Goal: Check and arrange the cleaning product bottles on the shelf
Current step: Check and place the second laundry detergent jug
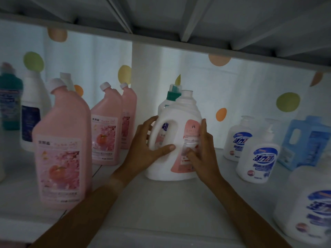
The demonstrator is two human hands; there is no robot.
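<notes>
the white shelf (161, 203) carries upright bottles. pink bottles (62, 144) stand left, a white jug (176, 140) in the middle, pump bottles (258, 158) right.

Two bare forearms reach up from the lower edge of the frame toward a white detergent jug (174, 140) on a dim shelf. Neither arm shows a sleeve, cuff, watch, ring or glove. The left hand (145, 149), to the left of the jug, has short, unpainted nails, the thumbnail plainly visible. The right hand (203, 153), to the right of the jug, is likewise unadorned, its nails trimmed short.
</notes>
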